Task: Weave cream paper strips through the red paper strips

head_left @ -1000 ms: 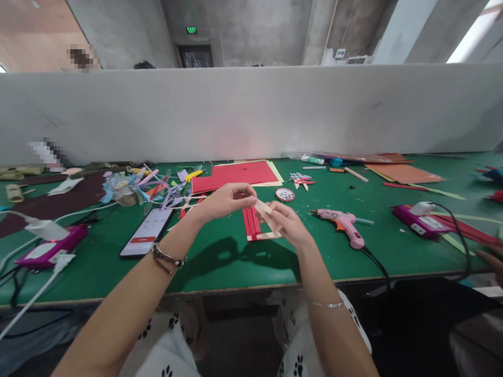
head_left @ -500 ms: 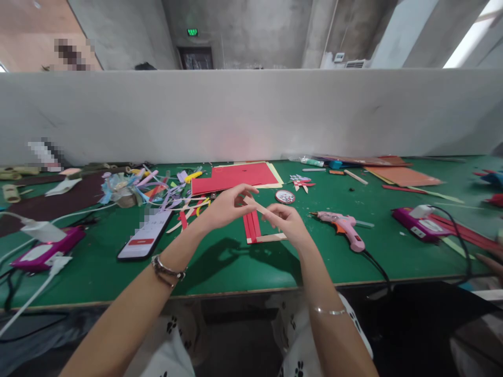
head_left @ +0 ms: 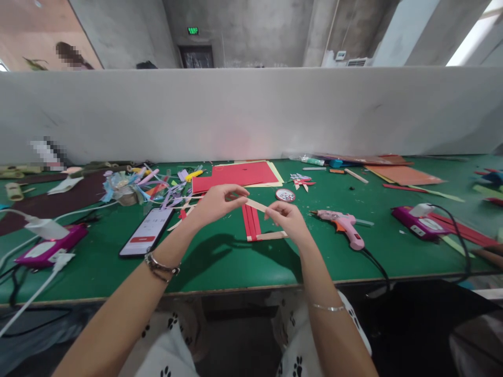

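A pale wooden craft stick [head_left: 256,205] is held up between my two hands, one end in each. My left hand [head_left: 220,203] pinches its left end, and my right hand [head_left: 286,219] pinches the right end between thumb and fingers. Below the stick, on the green table, lies a piece of red strips [head_left: 251,222] set side by side. Another pale stick [head_left: 272,236] runs along its lower edge to the right, partly behind my right hand. A pink glue gun [head_left: 341,225] lies to the right of my right hand.
A phone [head_left: 147,230] and a purple power strip [head_left: 51,246] lie at left, near a heap of paper scraps [head_left: 126,186]. Red card sheets [head_left: 243,175] lie behind my hands, beside a small round dish [head_left: 285,195]. Another purple power strip [head_left: 418,222] sits at right.
My left hand has shifted slightly left, and more of the craft stick now shows between my hands. The glue gun and the red strips have stayed in place.
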{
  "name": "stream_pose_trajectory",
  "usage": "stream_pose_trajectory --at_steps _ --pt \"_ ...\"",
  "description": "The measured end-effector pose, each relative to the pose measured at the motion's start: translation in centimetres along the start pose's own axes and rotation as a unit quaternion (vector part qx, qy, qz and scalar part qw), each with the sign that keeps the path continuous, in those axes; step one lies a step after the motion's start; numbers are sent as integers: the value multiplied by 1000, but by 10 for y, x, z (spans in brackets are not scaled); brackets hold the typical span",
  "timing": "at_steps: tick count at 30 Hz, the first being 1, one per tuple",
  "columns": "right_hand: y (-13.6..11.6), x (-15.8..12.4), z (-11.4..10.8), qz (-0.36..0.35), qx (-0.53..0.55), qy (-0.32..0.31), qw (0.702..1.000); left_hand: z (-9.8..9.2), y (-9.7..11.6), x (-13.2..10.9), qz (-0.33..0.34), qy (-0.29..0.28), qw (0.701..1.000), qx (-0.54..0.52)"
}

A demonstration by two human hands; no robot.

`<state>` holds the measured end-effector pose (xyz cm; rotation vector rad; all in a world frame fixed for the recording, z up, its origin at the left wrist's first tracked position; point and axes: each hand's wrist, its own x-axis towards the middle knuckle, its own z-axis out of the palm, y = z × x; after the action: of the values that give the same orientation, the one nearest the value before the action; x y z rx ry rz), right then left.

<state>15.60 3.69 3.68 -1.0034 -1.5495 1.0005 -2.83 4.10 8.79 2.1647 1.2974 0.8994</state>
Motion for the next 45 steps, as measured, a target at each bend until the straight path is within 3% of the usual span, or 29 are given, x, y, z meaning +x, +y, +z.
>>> stream_pose_trajectory --at_steps 4,7,15,21,30,37,40,45 --pt "2 2 2 -18 -13 21 1000 9 2 1 72 -32 995 65" --pt "4 2 2 -22 -19 25 999 13 2 2 89 -49 992 78" --pt "2 0 -4 -26 -15 12 999 1 4 -1 -25 -25 999 -25" --pt "1 -2 -9 -9 -16 -5 1000 -5 -2 -3 -59 -29 997 -43" --pt "5 -3 -21 16 -50 -5 999 -11 -8 -2 -61 16 995 -72" --pt "10 -2 -30 9 -83 13 996 -20 3 -6 -55 56 997 18" --pt "14 1 -30 -23 -87 38 995 -19 9 -8 -43 66 996 49" --pt "7 -1 -24 -146 -164 102 970 -11 16 -9 -13 45 998 37"
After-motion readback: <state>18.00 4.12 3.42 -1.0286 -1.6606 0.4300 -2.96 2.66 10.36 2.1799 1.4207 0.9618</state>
